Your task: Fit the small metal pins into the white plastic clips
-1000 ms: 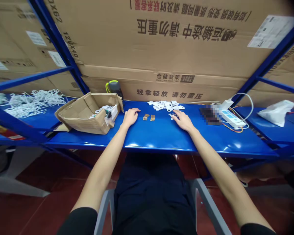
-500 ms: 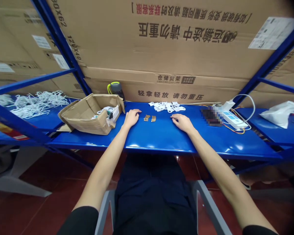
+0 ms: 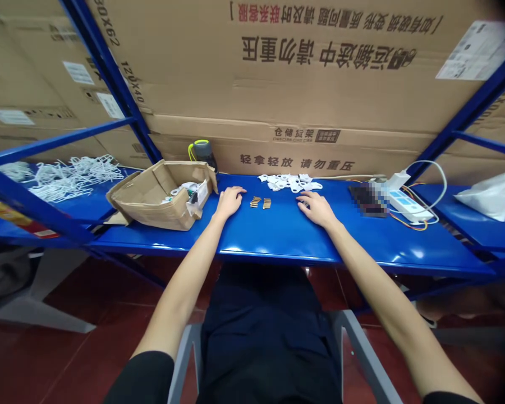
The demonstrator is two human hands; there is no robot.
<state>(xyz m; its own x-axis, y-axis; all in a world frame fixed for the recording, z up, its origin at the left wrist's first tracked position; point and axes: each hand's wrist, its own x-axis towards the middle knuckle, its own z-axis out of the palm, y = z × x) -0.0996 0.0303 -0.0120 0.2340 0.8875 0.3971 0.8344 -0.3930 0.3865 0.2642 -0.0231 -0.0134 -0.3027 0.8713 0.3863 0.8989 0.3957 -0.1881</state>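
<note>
My left hand rests on the blue shelf top, fingers stretched out, just right of an open cardboard box. My right hand lies on the same surface with its fingers apart and nothing in them. Between the hands are two small groups of brass-coloured pieces, one on the left and one on the right, each laid in a short row. Behind them sits a pile of flat white parts with holes, close to my right fingertips.
White cords lie in a heap at the left. A dark bottle with a yellow-green loop stands behind the box. At the right are a power strip with cables, a pixelated dark object and a white bag. Blue posts frame the shelf.
The whole view has shifted slightly, so things appear a little further right. Both hands stay in place on the shelf; the right fingers look slightly more spread.
</note>
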